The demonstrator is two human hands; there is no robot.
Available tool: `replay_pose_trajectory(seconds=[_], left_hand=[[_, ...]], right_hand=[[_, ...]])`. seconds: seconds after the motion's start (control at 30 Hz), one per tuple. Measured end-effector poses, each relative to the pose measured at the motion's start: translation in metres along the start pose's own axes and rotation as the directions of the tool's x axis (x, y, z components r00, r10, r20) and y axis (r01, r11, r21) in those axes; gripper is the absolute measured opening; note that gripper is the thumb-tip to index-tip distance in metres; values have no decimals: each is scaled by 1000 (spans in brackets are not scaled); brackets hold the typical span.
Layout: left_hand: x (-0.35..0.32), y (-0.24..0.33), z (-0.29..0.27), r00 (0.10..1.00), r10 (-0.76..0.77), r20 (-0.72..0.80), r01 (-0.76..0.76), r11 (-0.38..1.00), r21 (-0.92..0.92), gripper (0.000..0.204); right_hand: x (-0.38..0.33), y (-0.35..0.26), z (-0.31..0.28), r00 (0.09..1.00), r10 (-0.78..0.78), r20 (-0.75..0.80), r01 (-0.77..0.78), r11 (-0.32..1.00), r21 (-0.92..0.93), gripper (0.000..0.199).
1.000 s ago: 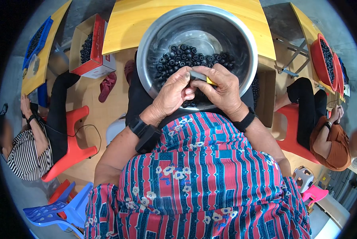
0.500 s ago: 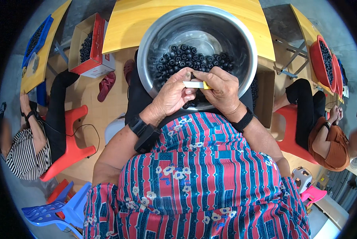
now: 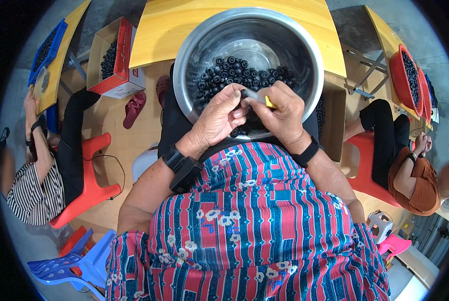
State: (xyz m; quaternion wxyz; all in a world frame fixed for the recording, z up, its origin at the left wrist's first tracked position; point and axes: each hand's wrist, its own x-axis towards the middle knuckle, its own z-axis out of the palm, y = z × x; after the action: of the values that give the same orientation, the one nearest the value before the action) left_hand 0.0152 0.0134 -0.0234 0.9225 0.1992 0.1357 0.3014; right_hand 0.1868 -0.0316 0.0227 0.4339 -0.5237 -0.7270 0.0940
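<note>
I am watching both hands meeting over the steel bowl [image 3: 305, 45] of dark berries [image 3: 224, 70]: left hand [image 3: 219, 118] curling around one berry, right hand [image 3: 282, 113] gripping a small yellow-handled knife [image 3: 262, 98].

yellow table [image 3: 184, 30] | bears steel bowl [image 3: 194, 45] | bowl holds dark round pieces [image 3: 224, 72]

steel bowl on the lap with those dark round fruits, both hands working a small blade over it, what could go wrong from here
The small yellow-handled blade in the right hand points toward the left hand; its fingertips sit right at the tip, so a slip might nick them. The steel bowl seems to rest on the lap against the yellow table edge, with no hand gripping it, so it could tip and spill the dark round fruits.
</note>
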Motion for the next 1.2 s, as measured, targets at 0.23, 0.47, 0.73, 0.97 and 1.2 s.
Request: replay_pose_trajectory(seconds=[0.23, 0.47, 0.73, 0.97, 1.2], left_hand=[[2, -1, -4, 997, 67, 27, -69, 995, 73, 15], [2, -1, -3, 992, 124, 14, -124, 987, 103, 15], [1, 2, -6, 999, 44, 11, -44, 998, 54, 12], [-2, 5, 1, 996, -88, -21, 89, 993, 73, 20], [-2, 5, 4, 996, -94, -13, 94, 996, 10, 22]], right_hand=[[1, -1, 4, 935, 347, 66, -353, 908, 226, 22], [1, 2, 5, 904, 398, 155, -427, 834, 349, 20], [3, 3, 1, 929, 329, 171, -368, 875, 313, 19], [7, -7, -8, 955, 167, 246, -227, 944, 241, 26], [5, -2, -9, 986, 147, 81, -156, 982, 110, 25]])
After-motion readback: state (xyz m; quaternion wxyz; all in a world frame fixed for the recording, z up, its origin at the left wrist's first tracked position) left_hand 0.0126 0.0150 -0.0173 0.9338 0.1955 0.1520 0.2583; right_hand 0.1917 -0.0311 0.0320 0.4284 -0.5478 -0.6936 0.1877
